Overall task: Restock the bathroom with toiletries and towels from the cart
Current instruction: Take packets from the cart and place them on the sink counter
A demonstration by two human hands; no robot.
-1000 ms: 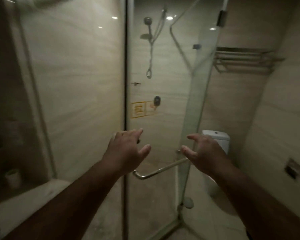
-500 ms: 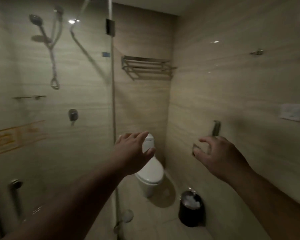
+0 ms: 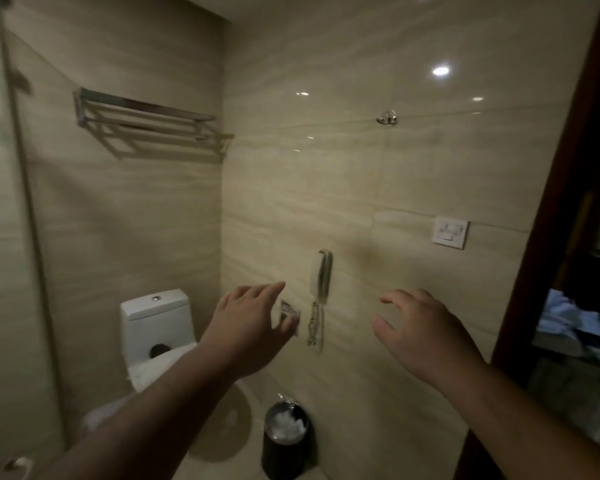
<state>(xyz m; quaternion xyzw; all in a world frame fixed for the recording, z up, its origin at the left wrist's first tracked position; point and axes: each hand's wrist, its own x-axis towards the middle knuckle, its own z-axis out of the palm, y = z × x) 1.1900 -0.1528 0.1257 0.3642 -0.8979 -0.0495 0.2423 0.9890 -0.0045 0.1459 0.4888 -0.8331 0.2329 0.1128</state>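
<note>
The bare chrome towel rack (image 3: 146,124) on the far wall's upper left holds nothing; the white ceramic toilet (image 3: 155,336) stands below; left hand (image 3: 248,329) and right hand (image 3: 421,336) hover spread and empty; folded linen (image 3: 565,315), probably the cart's, lies past the dark door frame (image 3: 548,237) at right; turning in dim light risks knocking it.

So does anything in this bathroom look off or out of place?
Little stands out. The metal wall-mounted towel rack holds no towels, and the small black waste bin on the floor has white crumpled paper inside. Both hands are empty.
</note>
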